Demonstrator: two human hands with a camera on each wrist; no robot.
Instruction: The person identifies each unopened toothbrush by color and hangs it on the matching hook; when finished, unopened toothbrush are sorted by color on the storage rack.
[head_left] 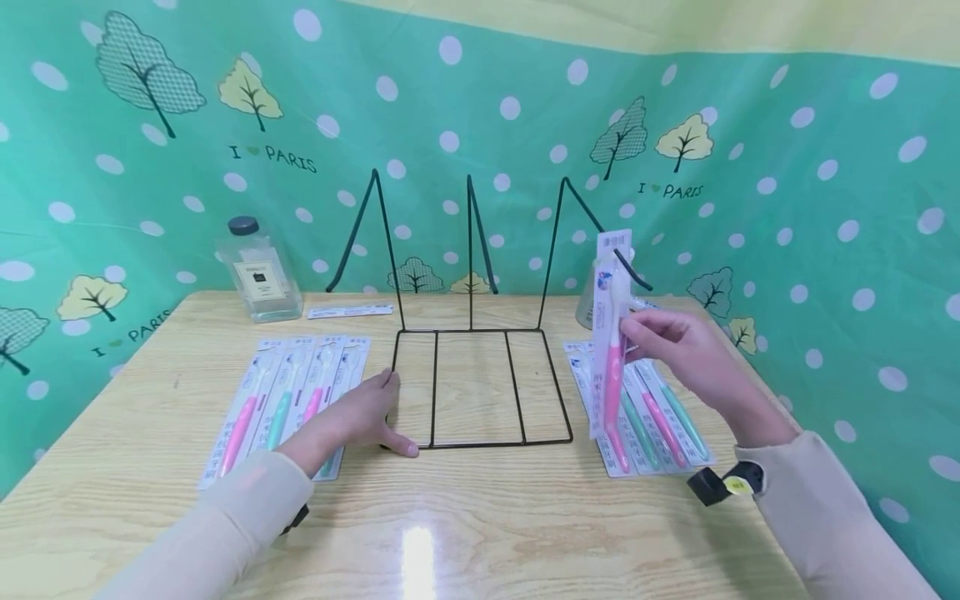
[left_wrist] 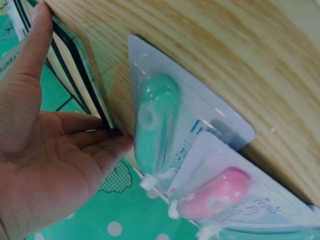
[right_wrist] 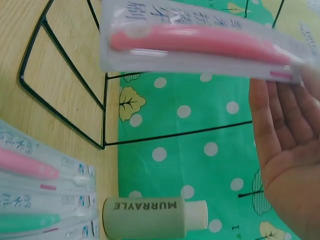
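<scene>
My right hand (head_left: 678, 346) pinches a packaged toothbrush (head_left: 611, 358) with a pink handle, holding it upright above several more packaged toothbrushes (head_left: 652, 429) on the right of the table. In the right wrist view, the thumb and fingers hold one end of its blister pack (right_wrist: 200, 42). A black wire rack (head_left: 480, 446) stands in the middle. My left hand (head_left: 367, 412) rests against the rack's left side with its thumb and fingers extended, as the left wrist view also shows. Close beside that hand lie several packaged toothbrushes (head_left: 281, 400) with pink and green handles, partly hidden by the left forearm.
A clear bottle with a dark cap (head_left: 262, 275) stands at the back left, near a thin packet (head_left: 350, 311) lying flat. Behind the right hand is a bottle with a white cap (right_wrist: 150, 217). A green patterned curtain (head_left: 510, 150) hangs behind the wooden table (head_left: 495, 517).
</scene>
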